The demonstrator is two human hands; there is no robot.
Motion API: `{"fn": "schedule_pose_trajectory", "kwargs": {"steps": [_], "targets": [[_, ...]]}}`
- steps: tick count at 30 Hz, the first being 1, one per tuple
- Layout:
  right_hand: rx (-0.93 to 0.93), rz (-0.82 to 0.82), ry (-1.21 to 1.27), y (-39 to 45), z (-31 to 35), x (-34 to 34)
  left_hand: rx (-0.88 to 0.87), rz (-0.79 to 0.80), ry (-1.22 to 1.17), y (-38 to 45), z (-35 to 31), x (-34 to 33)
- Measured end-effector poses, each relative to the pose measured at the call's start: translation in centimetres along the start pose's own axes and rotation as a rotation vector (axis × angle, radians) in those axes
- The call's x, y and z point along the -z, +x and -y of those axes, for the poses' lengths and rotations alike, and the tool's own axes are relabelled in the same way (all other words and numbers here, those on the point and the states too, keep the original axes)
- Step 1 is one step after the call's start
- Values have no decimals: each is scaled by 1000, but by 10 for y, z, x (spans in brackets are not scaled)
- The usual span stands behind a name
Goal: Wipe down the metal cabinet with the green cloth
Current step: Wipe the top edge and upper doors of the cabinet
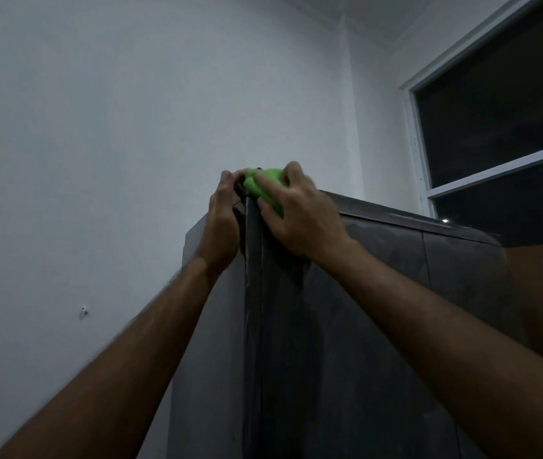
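Observation:
A tall dark grey metal cabinet (346, 326) stands before me, seen from below. At its top left front corner sits a bunched bright green cloth (263, 187). My right hand (300, 213) is curled over the cloth and grips it against the corner. My left hand (223, 223) reaches up along the cabinet's left side, its fingers hooked over the top edge right beside the cloth, fingertips touching it. The top surface of the cabinet is hidden from this angle.
A white wall (114, 127) runs to the left and behind the cabinet, with a small fitting (83, 313) low on it. A dark window (502, 120) with a white frame is at the upper right.

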State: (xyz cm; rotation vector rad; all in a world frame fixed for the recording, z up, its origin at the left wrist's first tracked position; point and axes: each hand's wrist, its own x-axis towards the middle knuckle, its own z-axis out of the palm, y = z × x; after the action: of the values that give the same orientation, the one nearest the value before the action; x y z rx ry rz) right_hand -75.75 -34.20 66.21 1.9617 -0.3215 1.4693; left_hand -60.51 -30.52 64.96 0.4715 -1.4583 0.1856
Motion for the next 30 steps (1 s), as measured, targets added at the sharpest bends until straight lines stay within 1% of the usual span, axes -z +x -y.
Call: {"fn": "schedule_pose_trajectory", "kwargs": {"steps": [2,3,4,7,9,10,12,14,15,16,19,20,22,24,26,27,30], "targets": [[140,48,-11,-16,-7,-2,46,2,-88,0,1,2],[180,62,-31,-23,-14,-2,61,-2,-109,1,1,2],[172,55,-39,-26,-22,-2,72,-5,-112,1,1,2],[-18,-40,-8,-14,-39,1,68,3,-107,2,4,-1],[-77,-81,11,-2,-33,-2,55,4,-109,2,7,-1],[-63,-95,35,1,-27,-5,45,-1,-104,3,9,0],[30,-76,84,-4,-18,-9,34,1,-87,4,12,3],[126,-19,67,-15,-23,-8,31,17,-67,6,15,6],[141,-4,36,-18,-30,-7,25,23,-57,7,17,8],[115,-9,5,-18,-37,-5,18,24,-51,8,18,8],[-67,-95,0,-2,-46,-1,-16,-4,20,9,19,6],[-78,-112,14,4,-43,-2,-29,-6,50,9,19,6],[8,-101,67,5,-33,-6,-37,2,81,9,19,7],[134,-31,101,-11,-31,-7,-41,11,97,9,18,7],[168,20,87,-26,-45,-4,-32,12,99,7,17,4],[137,4,68,-26,-53,-2,-26,15,98,6,16,3],[-53,-99,44,-8,-64,-1,-22,11,129,3,13,-1]]}}
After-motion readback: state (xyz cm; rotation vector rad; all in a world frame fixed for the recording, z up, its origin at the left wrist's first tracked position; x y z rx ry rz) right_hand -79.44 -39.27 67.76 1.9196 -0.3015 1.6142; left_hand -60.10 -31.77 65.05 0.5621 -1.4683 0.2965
